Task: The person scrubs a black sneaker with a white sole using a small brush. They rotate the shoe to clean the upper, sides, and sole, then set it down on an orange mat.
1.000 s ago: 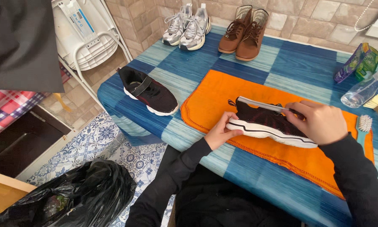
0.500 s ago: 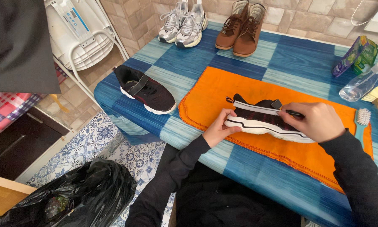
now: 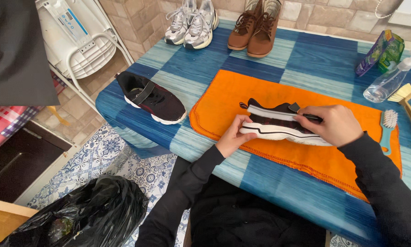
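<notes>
A black shoe with a white sole lies on its side on an orange cloth spread over the blue checked table. My left hand grips the shoe's heel end, fingers curled over the sole. My right hand rests on the shoe's upper near the toe, pinching its black strap. The matching black shoe sits upright at the table's left corner, apart from both hands.
Silver trainers and brown boots stand at the back by the tiled wall. A spray bottle, a green packet and brushes lie at right. A black rubbish bag sits on the floor.
Both hands keep their hold on the shoe. The view has shifted slightly, so the shoe and cloth sit a little lower left in frame.
</notes>
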